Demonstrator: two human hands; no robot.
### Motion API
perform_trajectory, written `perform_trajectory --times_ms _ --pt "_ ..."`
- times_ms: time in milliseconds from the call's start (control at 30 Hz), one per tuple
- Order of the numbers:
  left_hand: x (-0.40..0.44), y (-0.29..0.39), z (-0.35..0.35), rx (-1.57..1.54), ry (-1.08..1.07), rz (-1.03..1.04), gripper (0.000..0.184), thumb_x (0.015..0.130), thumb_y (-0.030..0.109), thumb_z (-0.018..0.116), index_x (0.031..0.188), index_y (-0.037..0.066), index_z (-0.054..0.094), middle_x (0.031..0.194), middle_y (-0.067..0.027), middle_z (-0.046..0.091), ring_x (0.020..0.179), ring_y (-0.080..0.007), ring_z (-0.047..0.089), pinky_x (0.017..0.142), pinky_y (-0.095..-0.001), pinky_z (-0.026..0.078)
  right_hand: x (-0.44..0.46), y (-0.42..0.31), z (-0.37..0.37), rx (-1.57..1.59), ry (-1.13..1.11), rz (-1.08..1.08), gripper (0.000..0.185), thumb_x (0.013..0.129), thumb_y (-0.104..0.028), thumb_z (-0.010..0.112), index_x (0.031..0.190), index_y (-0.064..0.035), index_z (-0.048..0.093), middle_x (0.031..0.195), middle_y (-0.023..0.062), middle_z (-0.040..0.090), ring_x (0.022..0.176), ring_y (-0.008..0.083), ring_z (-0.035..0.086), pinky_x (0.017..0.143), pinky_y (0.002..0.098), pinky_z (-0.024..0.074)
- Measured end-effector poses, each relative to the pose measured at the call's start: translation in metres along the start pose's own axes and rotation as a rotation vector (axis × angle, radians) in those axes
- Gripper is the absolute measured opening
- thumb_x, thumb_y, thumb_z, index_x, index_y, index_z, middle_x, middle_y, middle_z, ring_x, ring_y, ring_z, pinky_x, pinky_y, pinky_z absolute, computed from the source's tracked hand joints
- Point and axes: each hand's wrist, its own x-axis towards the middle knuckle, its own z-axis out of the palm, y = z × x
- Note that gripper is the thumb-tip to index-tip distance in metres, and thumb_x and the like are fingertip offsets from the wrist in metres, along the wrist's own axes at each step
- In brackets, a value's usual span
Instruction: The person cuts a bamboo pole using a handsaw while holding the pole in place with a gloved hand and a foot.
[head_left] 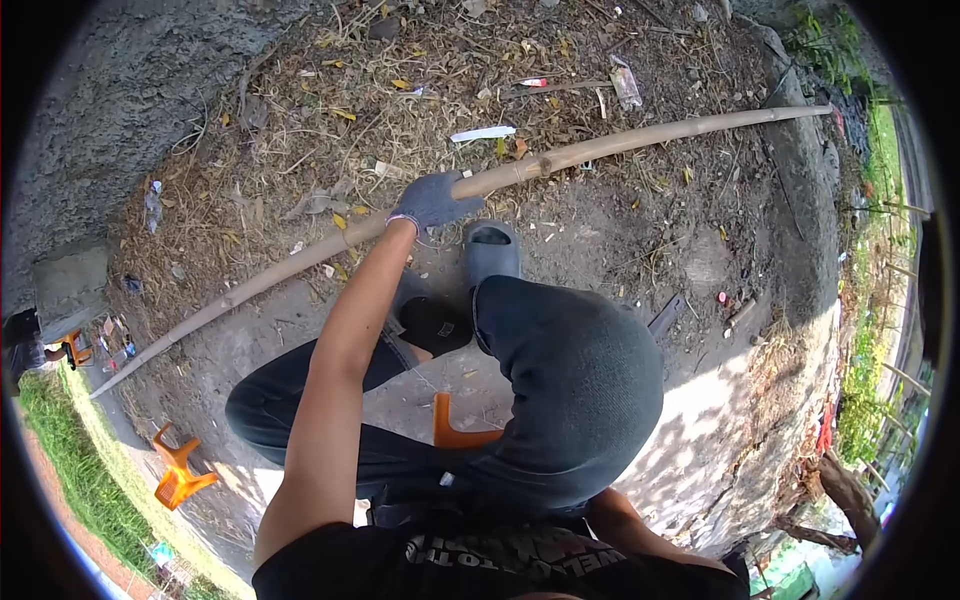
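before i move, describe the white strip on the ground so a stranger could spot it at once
Find the long tan bamboo pole held in the grey-gloved left hand. Just beyond both, on dry ground litter, lies a thin white strip. It is plain white and nearer the pole than the small red-and-white scrap.

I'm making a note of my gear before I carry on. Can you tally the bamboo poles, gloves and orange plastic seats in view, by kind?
Bamboo poles: 1
Gloves: 1
Orange plastic seats, judging by the visible parts: 3
Total: 5
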Motion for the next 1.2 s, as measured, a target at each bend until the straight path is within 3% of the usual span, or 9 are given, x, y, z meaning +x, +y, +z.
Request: perform_trajectory --times_ms 200,500,567,667,733,800,867,1000,1200 --pt "0.005 -0.007 0.000 -0.023 -0.018 -0.010 0.075 0.086 0.074 0.070 0.124 0.009 0.071 0.114 -0.0224 0.075 0.107 -0.0393 0.072 0.093 -0.0491 0.055 0.003 -0.014 0.007 0.054 -0.012 -0.016 0.067 0.077 -0.005 0.060 0.144 -0.0034 0.051 0.101 0.0133 0.063 0.093 0.0244 0.066 0.102 0.0465 0.0538" --pt "0.019 -0.037 0.008 0.041 -0.206 0.003 0.061 0.082 0.056 0.077 0.118 0.008 0.071 0.099 -0.0168 0.078 0.090 -0.0353 0.076 0.082 -0.0471 0.059 0.008 -0.078 -0.004 0.421 -0.065 -0.114 0.068 0.076 -0.004 0.059 0.143 -0.0028 0.051 0.100 0.0130 0.063 0.092 0.0237 0.066 0.102 0.0458 0.0543" --pt "0.000 -0.022 0.019 0.143 0.134 -0.024 0.048 0.081 0.044 0.080 0.112 0.010 0.071 0.095 -0.0182 0.077 0.090 -0.0390 0.075 0.083 -0.0518 0.058 0.004 -0.128 -0.024 0.746 -0.076 -0.190 0.068 0.076 -0.004 0.058 0.143 -0.0026 0.052 0.099 0.0129 0.063 0.092 0.0235 0.066 0.102 0.0456 0.0544" --pt "-0.006 -0.016 0.052 0.252 0.346 -0.105 0.039 0.082 0.034 0.079 0.112 0.010 0.069 0.090 -0.0161 0.076 0.087 -0.0389 0.075 0.080 -0.0536 0.058 -0.027 -0.214 -0.058 1.311 -0.082 -0.318 0.073 0.069 0.000 0.049 0.141 0.0046 0.051 0.090 0.0090 0.059 0.083 0.0174 0.061 0.105 0.0391 0.0561" --pt "-0.010 -0.015 0.065 0.325 0.417 -0.053 0.038 0.084 0.028 0.078 0.116 0.010 0.067 0.088 -0.0153 0.076 0.085 -0.0389 0.075 0.080 -0.0537 0.058 -0.014 -0.223 -0.055 1.214 -0.042 -0.504 0.074 0.071 -0.002 0.050 0.145 0.0044 0.049 0.089 0.0088 0.060 0.085 0.0175 0.061 0.114 0.0425 0.0520" --pt "-0.007 -0.015 0.071 0.336 0.506 -0.051 0.046 0.082 0.041 0.079 0.113 0.009 0.069 0.091 -0.0138 0.077 0.088 -0.0377 0.076 0.081 -0.0530 0.057 0.010 -0.227 -0.037 1.093 -0.099 -0.822 0.063 0.078 -0.003 0.056 0.140 0.0068 0.054 0.085 0.0093 0.061 0.087 0.0152 0.062 0.118 0.0431 0.0486" --pt "-0.014 0.001 0.048 0.226 0.368 -0.071 0.054 0.082 0.052 0.078 0.113 0.008 0.071 0.096 -0.0154 0.077 0.091 -0.0377 0.076 0.084 -0.0527 0.057 0.006 -0.263 -0.011 0.941 -0.039 -0.791 0.037 0.089 -0.007 0.062 0.123 0.0067 0.065 0.080 0.0079 0.063 0.082 0.0127 0.062 0.101 0.0371 0.0569" --pt "-0.013 -0.001 0.040 0.077 -0.003 -0.108 0.082 0.078 0.079 0.069 0.116 0.007 0.076 0.108 -0.0215 0.077 0.102 -0.0385 0.075 0.091 -0.0508 0.057 -0.013 -0.351 0.040 0.707 -0.280 -0.922 0.022 0.096 -0.018 0.071 0.105 0.0021 0.073 0.073 0.0017 0.064 0.065 0.0119 0.060 0.058 0.0312 0.0446" --pt "0.009 0.001 0.012 -0.125 -0.297 0.025 0.080 0.076 0.075 0.074 0.108 0.002 0.078 0.110 -0.0211 0.078 0.100 -0.0355 0.076 0.089 -0.0465 0.057 -0.039 -0.368 0.105 0.545 -0.520 -0.838 0.024 0.096 -0.023 0.074 0.104 -0.0004 0.075 0.067 0.0019 0.063 0.060 0.0107 0.059 0.057 0.0310 0.0465"
